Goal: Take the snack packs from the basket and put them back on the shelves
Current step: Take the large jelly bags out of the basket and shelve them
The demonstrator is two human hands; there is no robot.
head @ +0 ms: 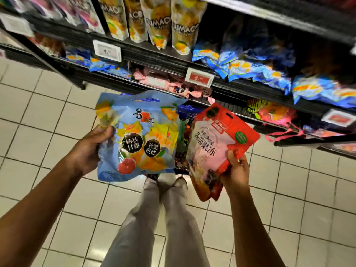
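Left hand grips blue fruit-snack pack at its 9 o'clock edge; right hand pinches red jelly pack at 5 o'clock. Blue basket sits between, below the shelves.

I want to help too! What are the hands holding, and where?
Left hand grips the light-blue plastic fruit pack by its left edge; right hand pinches the red-and-pink pouch's lower right edge.

Blue pack, red pack: glossy plastic film; floor glazed tile.
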